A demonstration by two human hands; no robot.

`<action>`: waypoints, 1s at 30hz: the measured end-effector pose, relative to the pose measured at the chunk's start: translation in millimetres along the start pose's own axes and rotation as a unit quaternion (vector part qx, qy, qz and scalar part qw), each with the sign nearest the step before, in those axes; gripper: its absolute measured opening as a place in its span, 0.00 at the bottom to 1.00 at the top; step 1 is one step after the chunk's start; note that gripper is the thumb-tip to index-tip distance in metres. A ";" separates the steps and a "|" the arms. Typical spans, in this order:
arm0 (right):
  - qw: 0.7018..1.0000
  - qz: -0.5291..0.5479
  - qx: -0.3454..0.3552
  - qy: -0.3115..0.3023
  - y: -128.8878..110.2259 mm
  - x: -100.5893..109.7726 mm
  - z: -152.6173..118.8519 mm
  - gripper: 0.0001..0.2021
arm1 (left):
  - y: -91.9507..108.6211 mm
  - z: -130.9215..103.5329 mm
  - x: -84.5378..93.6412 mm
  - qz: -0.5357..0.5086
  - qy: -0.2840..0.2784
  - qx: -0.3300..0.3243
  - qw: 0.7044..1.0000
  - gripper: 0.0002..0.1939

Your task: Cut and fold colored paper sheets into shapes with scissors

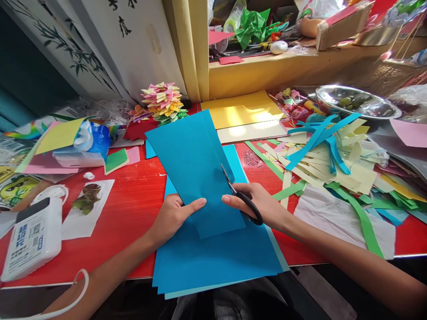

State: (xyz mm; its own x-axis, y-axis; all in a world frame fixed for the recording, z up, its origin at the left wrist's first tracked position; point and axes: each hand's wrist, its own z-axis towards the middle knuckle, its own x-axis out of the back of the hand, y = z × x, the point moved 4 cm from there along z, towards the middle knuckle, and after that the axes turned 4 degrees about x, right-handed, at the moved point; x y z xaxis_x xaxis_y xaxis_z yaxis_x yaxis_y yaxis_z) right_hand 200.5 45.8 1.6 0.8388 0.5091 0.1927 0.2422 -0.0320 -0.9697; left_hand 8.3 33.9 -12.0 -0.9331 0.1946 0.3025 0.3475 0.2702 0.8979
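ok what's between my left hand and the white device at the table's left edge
A white sheet with green and brown bits on it, beside the white device, then bare red tabletop towards your left hand; the head view shows it.

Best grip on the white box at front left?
Probably straight down from above, pinching across its two long sides near the middle. The white box lies label up on the red table, longer than wide, with thick, rounded edges for opposed contact. I'd avoid the far end: the white cord loops right beside it. The right long side faces the white tissue.
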 end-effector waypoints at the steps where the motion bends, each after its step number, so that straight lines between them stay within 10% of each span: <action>1: 1.000 0.002 0.001 0.001 -0.1 0.0 -0.2 0.23 | 0.0 0.2 -0.1 -0.001 -0.002 0.002 1.000 0.29; 30: 0.997 -0.039 0.056 0.030 -0.3 -1.4 0.5 0.25 | -2.4 2.1 3.0 0.008 0.027 0.018 0.999 0.30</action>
State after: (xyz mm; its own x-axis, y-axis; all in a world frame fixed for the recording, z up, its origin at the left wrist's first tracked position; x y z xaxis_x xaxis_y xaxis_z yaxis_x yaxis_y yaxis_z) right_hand 199.0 45.5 1.5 0.8481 0.4536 0.2738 0.2547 0.1041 -0.9614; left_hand 4.9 35.8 -13.9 -0.9304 0.1478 0.3355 0.3655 0.3017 0.8806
